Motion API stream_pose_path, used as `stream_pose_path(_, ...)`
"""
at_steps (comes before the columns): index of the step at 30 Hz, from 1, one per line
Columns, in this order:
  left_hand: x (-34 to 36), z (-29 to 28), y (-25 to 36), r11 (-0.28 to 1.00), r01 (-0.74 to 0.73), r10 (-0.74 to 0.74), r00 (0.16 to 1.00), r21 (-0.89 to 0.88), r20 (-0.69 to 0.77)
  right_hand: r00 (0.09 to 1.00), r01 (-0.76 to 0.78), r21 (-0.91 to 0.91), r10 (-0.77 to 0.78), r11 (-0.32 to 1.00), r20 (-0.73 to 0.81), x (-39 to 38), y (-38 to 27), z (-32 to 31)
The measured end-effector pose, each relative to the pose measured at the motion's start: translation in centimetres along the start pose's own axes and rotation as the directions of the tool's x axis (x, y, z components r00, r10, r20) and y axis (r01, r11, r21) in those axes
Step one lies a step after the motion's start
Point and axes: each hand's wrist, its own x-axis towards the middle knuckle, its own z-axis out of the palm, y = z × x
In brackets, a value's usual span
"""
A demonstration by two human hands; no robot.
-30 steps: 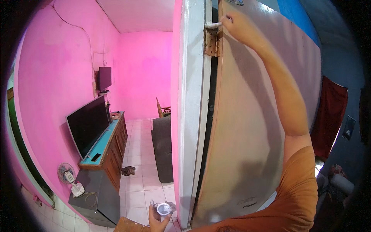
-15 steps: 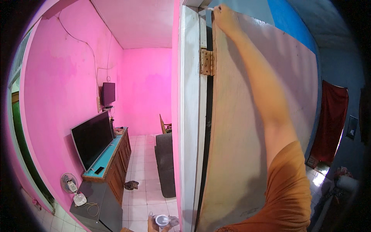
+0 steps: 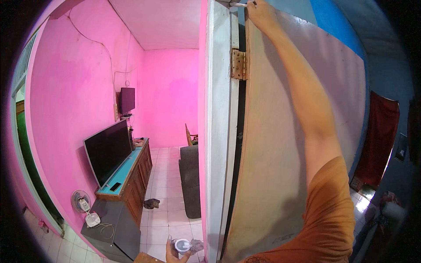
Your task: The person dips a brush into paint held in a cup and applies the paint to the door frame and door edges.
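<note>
My right arm is raised along a pale wooden door (image 3: 274, 144). At the top, my right hand (image 3: 262, 16) is closed on a thin white stick-like tool (image 3: 239, 5), which points left toward the upper part of the white door frame (image 3: 218, 131); its tip is hard to make out. Below that hand a rusty hinge (image 3: 239, 64) joins door and frame. Low in the view, my left hand (image 3: 174, 257) grips a small round white tub (image 3: 182, 245) with something greyish inside. Crumpled clear plastic (image 3: 196, 246) shows beside the tub.
Left of the frame, a television (image 3: 109, 151) stands on a wooden cabinet (image 3: 139, 190). A small fan (image 3: 90, 215) sits on a dark box-like unit (image 3: 112, 230). A dark grey seat (image 3: 190, 184) and a dark bundle (image 3: 151, 203) are on the tiles. A red curtain (image 3: 376, 136) hangs far right.
The view has shifted slightly, moving the scene a little right and up. More of the white tool shows left of my right hand. My left hand still grips the tub.
</note>
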Motion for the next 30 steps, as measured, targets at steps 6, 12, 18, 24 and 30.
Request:
stream_pose_path(6, -0.2, -0.3, -0.8, 0.999, -0.022, 0.024, 0.999, 0.041, -0.036, 1.0, -0.015, -0.073, 0.014, 0.997, -0.017, 2.5, 1.2, 3.1)
stream_pose_path(12, -1.1, -0.4, 1.0, 1.0, -0.01, 0.01, 0.999, -0.018, -0.048, 0.964, 0.126, 0.142, -0.087, 0.982, -0.253, 0.4, -0.7, 2.0)
stream_pose_path(18, 0.1, 0.0, 0.7, 0.998, -0.052, 0.053, 0.998, 0.033, -0.031, 0.997, -0.076, -0.173, 0.073, 0.982, -0.026, 1.2, 0.3, 3.4)
stream_pose_path(24, 0.2, 0.7, 2.1, 1.0, 0.0, 0.0, 1.0, -0.012, -0.009, 0.983, 0.09, 0.002, -0.089, 0.996, -0.162, 2.2, 0.2, 0.0)
stream_pose_path(30, 1.9, 0.3, -0.3, 0.999, -0.039, 0.038, 0.998, 0.026, 0.055, 0.969, 0.164, 0.014, -0.159, 0.986, -0.187, 4.0, -1.5, -6.9)
